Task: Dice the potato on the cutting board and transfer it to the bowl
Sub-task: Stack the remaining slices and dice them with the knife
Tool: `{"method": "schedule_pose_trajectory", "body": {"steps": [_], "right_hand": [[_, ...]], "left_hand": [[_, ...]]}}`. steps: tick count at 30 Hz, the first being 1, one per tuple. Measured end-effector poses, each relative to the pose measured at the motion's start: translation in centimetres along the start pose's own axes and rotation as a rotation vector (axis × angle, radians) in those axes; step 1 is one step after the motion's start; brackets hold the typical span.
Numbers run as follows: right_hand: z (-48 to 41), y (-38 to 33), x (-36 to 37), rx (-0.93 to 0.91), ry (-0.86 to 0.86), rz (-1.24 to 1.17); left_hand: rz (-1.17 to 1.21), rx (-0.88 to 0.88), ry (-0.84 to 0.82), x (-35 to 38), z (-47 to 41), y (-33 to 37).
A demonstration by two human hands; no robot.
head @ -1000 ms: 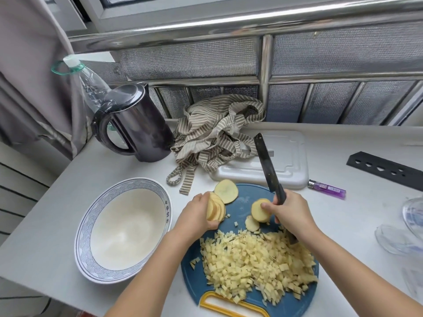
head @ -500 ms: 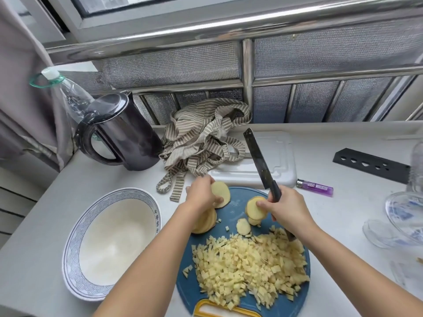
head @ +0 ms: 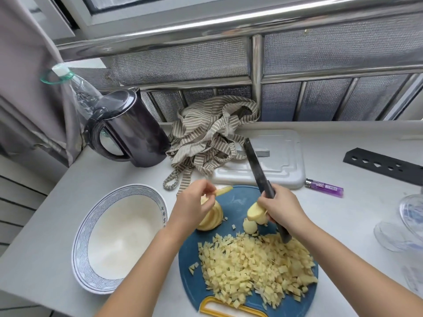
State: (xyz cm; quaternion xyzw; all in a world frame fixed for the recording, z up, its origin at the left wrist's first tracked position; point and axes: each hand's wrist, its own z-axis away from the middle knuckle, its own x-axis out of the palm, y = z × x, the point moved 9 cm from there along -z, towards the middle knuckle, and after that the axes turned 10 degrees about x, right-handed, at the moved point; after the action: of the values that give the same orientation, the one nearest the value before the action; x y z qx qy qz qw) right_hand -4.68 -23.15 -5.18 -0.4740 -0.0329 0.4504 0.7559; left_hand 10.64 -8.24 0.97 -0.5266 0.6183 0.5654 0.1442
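Now I am pinching a potato slice in my left hand and gripping the knife in my right hand; stacking slices flat should be steadying the dicing.

No fully legible text anywhere. Bowl, lower left of frame: a short column of blue characters on the inner rim at its right side, too small to read. Purple lighter, right of centre: dark print along the body label, blurred, unreadable. White cutting board, centre: grey rectangular strip on its top face, no lettering can be made out. Clear glass at the right edge: blue marking, cannot tell whether it is text or pattern. No numbers, brands or signs can be read.
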Motion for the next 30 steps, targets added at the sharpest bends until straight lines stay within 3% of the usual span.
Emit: {"method": "schedule_pose_trajectory", "body": {"steps": [4,7,11,14,16,19,21,30], "right_hand": [[0.5,0.3,0.4,-0.040,0.045,0.217],[1.6,-0.5,-0.1,-0.123,0.125,0.279],[3.0,-2.8,1.1,-0.154,0.053,0.100],[2.7,-4.0,2.6,-0.122,-0.023,0.039],[2.4,-4.5,2.7,-0.140,0.004,0.064],[2.3,-4.7,1.8,-0.180,0.092,0.130],[2.2,-4.8,1.5,-0.201,0.117,0.165],[1.5,-5.0,4.3,-0.230,0.050,0.234]], "left_hand": [[-0.057,0.015,0.105,-0.5,2.5,-0.2],[-0.086,0.172,0.174,-0.8,3.1,1.9],[-0.193,0.346,0.253,-0.2,3.1,4.3],[-0.157,0.400,0.221,0.8,3.4,5.1],[-0.096,0.280,0.131,1.5,3.7,3.5],[-0.082,-0.185,-0.091,2.6,5.0,-2.4],[-0.064,-0.344,-0.222,3.2,6.3,-4.6],[-0.004,-0.399,-0.202,3.1,6.4,-5.2]]}}
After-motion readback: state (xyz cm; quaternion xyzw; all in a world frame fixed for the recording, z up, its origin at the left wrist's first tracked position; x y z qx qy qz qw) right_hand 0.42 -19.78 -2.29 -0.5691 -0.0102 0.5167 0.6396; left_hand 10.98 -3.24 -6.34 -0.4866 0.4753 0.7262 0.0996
